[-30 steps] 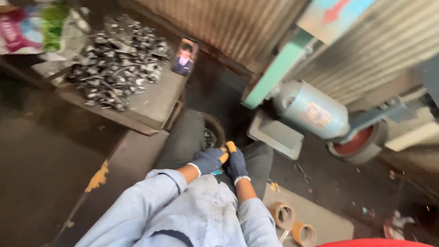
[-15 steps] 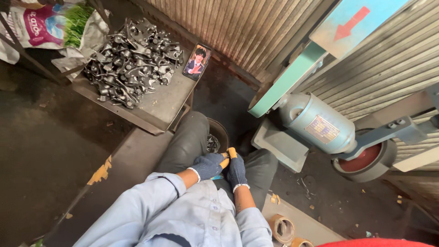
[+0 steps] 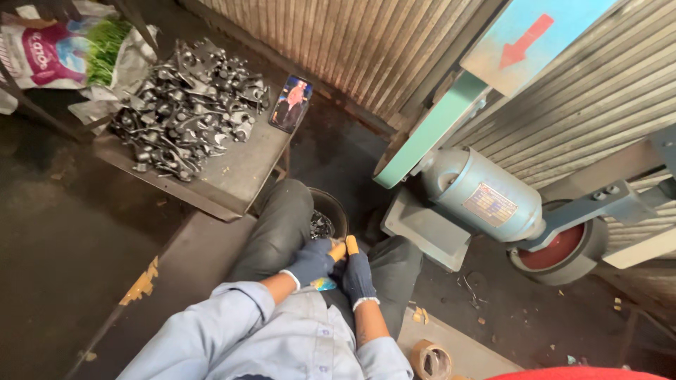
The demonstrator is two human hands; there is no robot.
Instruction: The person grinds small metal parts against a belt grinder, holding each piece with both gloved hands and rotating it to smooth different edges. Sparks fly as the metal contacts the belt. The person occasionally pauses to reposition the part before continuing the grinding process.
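dark blue gloves point(image 3: 331, 267), orange-tipped.

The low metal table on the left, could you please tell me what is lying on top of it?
The metal table holds a heap of dark metal parts and a phone. Anything beneath the heap is hidden.

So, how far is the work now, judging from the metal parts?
Done: some dark parts lie in the round bucket between the knees. In hand: the left hand and right hand, gloved, meet over a small object in the lap. Left: a big pile of metal parts on the low table.
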